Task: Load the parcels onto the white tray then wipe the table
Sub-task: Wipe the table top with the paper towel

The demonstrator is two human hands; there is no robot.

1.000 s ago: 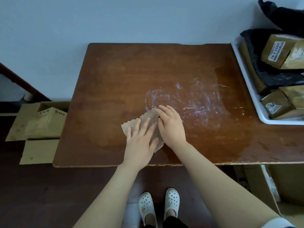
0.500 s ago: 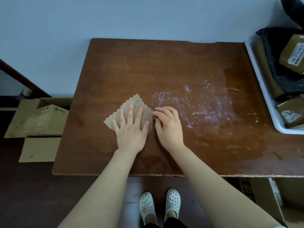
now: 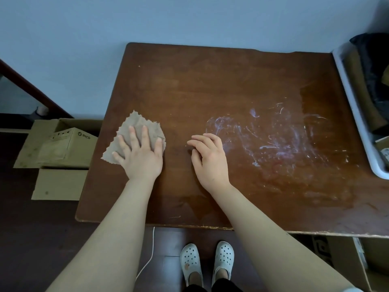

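A brown wooden table [image 3: 221, 85] fills the middle of the view. My left hand [image 3: 140, 153] lies flat with spread fingers on a grey-brown cloth [image 3: 136, 123] near the table's left edge. My right hand [image 3: 209, 159] rests on the bare wood to the right of the cloth, fingers loosely bent, holding nothing. White smears [image 3: 273, 135] mark the table right of that hand. The white tray [image 3: 357, 114] sits at the right edge, with brown and black parcels [image 3: 372, 81] inside, mostly cut off by the frame.
Cardboard boxes [image 3: 61, 144] lie on the dark floor left of the table. More cardboard [image 3: 341, 256] sits under the table's right front. A white cord [image 3: 149, 256] runs along the floor by my feet. The wall stands right behind the table.
My left hand has slid the cloth leftwards across the table, away from the white smears. My right hand has come off the cloth and stayed near the middle. The view shifted left.
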